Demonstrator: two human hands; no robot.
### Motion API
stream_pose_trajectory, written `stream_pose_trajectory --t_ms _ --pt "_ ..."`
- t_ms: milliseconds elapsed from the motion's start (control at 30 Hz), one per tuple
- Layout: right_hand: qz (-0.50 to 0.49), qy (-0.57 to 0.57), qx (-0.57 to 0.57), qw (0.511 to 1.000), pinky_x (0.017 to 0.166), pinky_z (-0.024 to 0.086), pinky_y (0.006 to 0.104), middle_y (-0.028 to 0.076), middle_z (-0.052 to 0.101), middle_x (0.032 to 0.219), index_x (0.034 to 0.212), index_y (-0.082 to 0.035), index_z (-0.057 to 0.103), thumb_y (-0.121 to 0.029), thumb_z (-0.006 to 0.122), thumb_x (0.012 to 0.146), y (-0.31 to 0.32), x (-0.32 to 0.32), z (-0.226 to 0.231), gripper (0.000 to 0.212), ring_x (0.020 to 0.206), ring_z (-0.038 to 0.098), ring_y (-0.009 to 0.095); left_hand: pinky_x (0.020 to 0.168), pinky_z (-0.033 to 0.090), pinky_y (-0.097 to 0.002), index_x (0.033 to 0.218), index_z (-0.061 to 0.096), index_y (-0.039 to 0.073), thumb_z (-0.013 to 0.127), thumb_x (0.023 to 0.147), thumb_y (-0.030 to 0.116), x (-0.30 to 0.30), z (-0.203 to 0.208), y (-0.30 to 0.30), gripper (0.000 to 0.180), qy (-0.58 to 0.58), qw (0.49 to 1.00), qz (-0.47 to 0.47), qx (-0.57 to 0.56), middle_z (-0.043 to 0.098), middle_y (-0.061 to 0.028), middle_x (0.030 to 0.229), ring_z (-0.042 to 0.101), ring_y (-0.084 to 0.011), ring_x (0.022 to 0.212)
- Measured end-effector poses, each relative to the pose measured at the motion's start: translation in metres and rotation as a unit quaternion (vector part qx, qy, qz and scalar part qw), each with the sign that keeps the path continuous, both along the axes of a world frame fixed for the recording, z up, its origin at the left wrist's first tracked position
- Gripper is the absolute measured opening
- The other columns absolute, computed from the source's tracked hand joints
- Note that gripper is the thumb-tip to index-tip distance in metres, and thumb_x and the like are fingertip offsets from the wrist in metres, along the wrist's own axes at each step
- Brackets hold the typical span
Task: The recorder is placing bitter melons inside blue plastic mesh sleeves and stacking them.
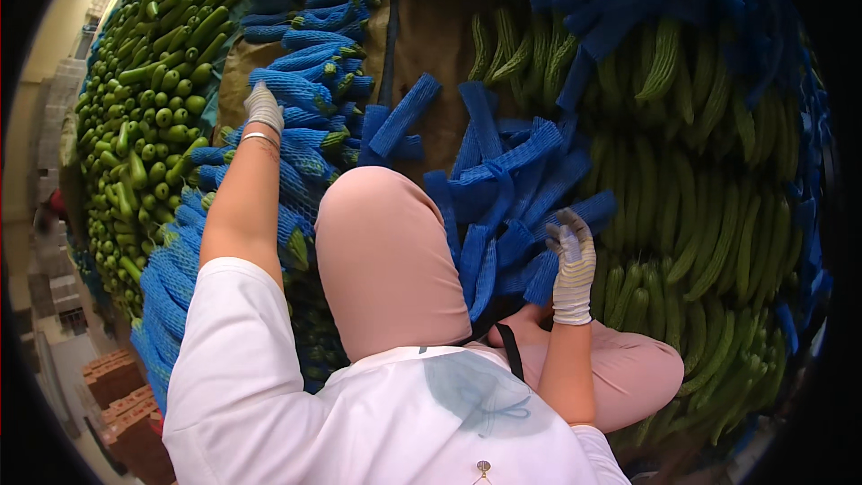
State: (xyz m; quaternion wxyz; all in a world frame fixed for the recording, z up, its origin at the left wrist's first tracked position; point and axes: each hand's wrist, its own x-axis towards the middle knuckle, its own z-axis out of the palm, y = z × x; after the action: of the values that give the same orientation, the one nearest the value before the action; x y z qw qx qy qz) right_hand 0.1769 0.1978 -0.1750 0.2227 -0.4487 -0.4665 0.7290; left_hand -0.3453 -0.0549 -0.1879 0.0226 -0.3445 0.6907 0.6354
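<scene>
My left hand (263,108), in a pale knit glove, reaches out to the left and rests on a row of long green gourds wrapped in blue foam net sleeves (301,90). My right hand (572,256), also gloved, hovers with its fingers spread over a loose heap of empty blue net sleeves (503,189), touching their near edge. Neither hand visibly holds anything. My raised knee in pink cloth (382,251) lies between the two arms.
A big pile of unwrapped green gourds (700,207) fills the right side. Another stack of green gourds (153,99) rises on the far left. Brown sacking (440,45) shows in the middle. Reddish crates (126,413) stand at lower left.
</scene>
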Motion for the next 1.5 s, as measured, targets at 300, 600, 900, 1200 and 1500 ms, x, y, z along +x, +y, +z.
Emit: stream_pose_trajectory --t_ms 300,600,900,1200,1500 --pt "0.043 -0.022 0.023 0.999 0.081 0.045 0.0267 0.007 0.058 0.113 0.120 -0.003 0.054 -0.019 0.058 0.089 0.004 -0.008 -0.007 0.035 0.095 0.058 0.015 0.103 0.027 -0.0533 0.124 0.055 0.009 0.051 0.089 0.041 0.115 0.032 -0.001 0.047 -0.028 0.517 -0.651 -0.554 0.054 -0.0143 0.127 0.045 -0.0262 0.124" --pt "0.094 -0.024 0.036 0.995 0.082 0.044 0.0258 0.008 0.059 0.110 0.120 -0.001 0.053 -0.014 0.055 0.090 -0.001 0.006 -0.008 0.032 0.093 0.058 0.015 0.107 0.013 -0.0621 0.137 0.041 0.021 0.042 0.091 0.051 0.139 0.074 -0.090 0.055 -0.061 0.482 -0.528 -0.696 0.031 -0.0100 0.146 0.023 -0.0289 0.137" --pt "0.101 -0.033 0.061 0.992 0.083 0.047 0.0279 0.008 0.058 0.110 0.120 -0.002 0.054 -0.014 0.057 0.090 -0.007 0.010 -0.015 0.032 0.090 0.059 0.016 0.108 0.014 -0.0625 0.134 0.044 0.025 0.062 0.081 0.037 0.133 0.099 -0.079 0.057 -0.104 0.402 -0.618 -0.668 0.028 -0.0101 0.147 0.018 -0.0315 0.139" --pt "0.150 -0.070 0.077 0.983 0.086 0.044 0.0269 0.010 0.058 0.110 0.120 0.000 0.054 -0.010 0.054 0.090 -0.020 -0.004 -0.029 0.031 0.092 0.056 0.016 0.106 0.028 -0.0562 0.121 0.051 0.021 0.070 0.071 0.011 0.077 0.096 -0.120 0.055 -0.002 0.469 -0.625 -0.624 0.043 -0.0098 0.129 0.036 -0.0304 0.128" --pt "0.196 -0.101 0.043 0.974 0.094 0.042 0.0277 0.012 0.057 0.115 0.121 0.003 0.051 -0.006 0.056 0.090 -0.030 -0.025 -0.040 0.033 0.107 0.054 0.018 0.112 0.023 -0.0459 0.137 0.041 0.024 0.055 0.077 0.001 0.012 0.050 -0.117 0.065 -0.098 0.467 -0.575 -0.665 0.029 -0.0085 0.147 0.022 -0.0302 0.138"
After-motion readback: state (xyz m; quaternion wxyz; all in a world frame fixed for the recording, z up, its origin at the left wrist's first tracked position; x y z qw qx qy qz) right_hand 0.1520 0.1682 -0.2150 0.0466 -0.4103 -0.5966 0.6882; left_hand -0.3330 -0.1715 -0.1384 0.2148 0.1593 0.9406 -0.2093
